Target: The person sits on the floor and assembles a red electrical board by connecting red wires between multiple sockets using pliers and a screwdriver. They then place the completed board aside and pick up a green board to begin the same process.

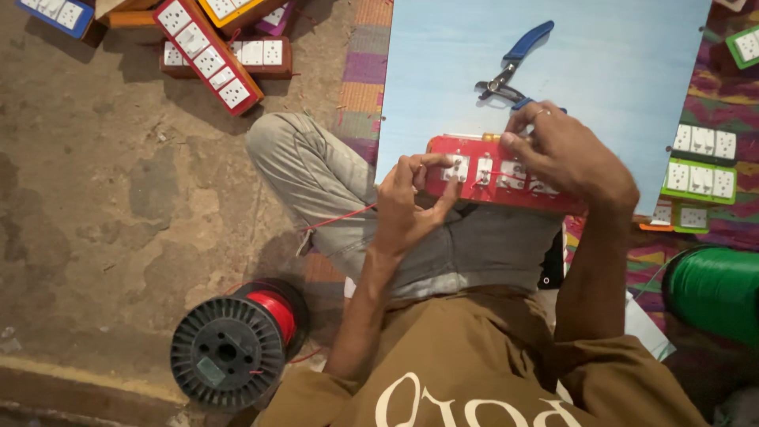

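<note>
A red switch panel [474, 192] with white sockets and switches rests at the near edge of a pale blue board [601, 71], over my lap. My left hand [407, 207] grips the panel's left end, thumb and fingers pinched around a white socket. My right hand [565, 154] lies on top of the panel's right part, fingers curled over it near a thin red wire [500, 174]. A ring shows on one finger. Blue-handled pliers [510, 67] lie on the board just beyond my right hand.
A black spool of red wire [236, 344] stands on the concrete floor at lower left. A green wire spool [711, 289] sits at right. Finished switch boards [207, 54] are piled at top left, and more boards [702, 170] lie on the striped mat at right.
</note>
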